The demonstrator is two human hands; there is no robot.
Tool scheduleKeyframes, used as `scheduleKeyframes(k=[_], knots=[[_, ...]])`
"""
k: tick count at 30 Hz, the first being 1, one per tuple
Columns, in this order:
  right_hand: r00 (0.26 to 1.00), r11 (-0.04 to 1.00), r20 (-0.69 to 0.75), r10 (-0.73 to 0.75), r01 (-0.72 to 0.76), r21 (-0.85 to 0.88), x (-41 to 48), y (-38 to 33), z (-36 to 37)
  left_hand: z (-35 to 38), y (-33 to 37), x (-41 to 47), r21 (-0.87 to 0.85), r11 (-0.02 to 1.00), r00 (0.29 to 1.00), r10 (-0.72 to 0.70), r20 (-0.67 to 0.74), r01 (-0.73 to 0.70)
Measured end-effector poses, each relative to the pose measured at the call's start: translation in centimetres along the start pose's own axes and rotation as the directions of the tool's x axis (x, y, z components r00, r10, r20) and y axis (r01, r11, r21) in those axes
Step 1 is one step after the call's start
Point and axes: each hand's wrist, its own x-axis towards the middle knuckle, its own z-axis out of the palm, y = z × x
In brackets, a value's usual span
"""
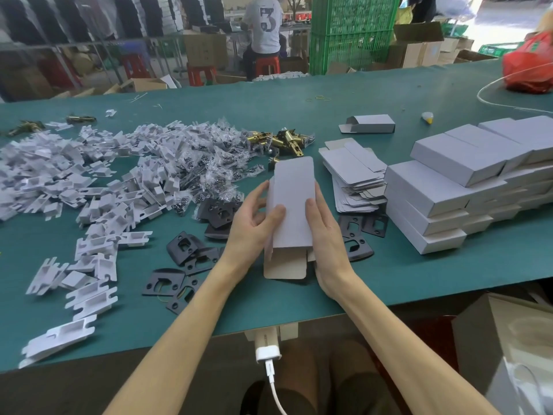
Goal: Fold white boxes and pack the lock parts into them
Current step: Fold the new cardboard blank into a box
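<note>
Green table (419, 274) lay under your work, and just above it you held the white box (291, 202) between both hands. Your left hand (253, 226) curled round its left edge with the thumb on top; your right hand (327, 235) clasped the right edge the same way. Its near flap (285, 266) hung open toward you. By my judgement, you needed to square the sleeve before tucking that flap. Black plates (191, 256) lay close under and left of the grip, flat blanks (353, 178) just right, finished boxes (440, 187) farther right. The freest room seemed toward the near table edge.
</note>
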Motion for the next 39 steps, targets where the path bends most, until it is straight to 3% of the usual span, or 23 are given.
scheduleKeyframes(k=[8,12,23,30,39], knots=[[1.0,0.995,0.012,-0.006,0.007,-0.098,-0.02,-0.02,0.31,-0.04,0.09,-0.19,-0.05,0.998,0.999,-0.031,0.007,0.032],[0.998,0.999,-0.065,0.009,-0.013,-0.051,-0.01,-0.04,0.26,-0.01,-0.05,-0.16,-0.057,0.998,1.0,-0.017,0.007,0.017],[0.99,0.996,-0.113,0.088,-0.086,0.028,0.02,0.23,-0.21,-0.21,-0.11,-0.27,-0.091,0.996,1.0,-0.016,0.015,0.017],[0.989,0.994,-0.1,0.105,-0.102,0.04,-0.08,0.18,-0.2,-0.11,-0.1,-0.27,-0.039,0.998,0.999,0.042,0.023,-0.041],[0.991,0.994,-0.082,0.102,-0.1,0.032,-0.15,0.21,-0.23,-0.18,-0.19,-0.32,-0.109,0.994,1.0,0.017,0.009,-0.016]])
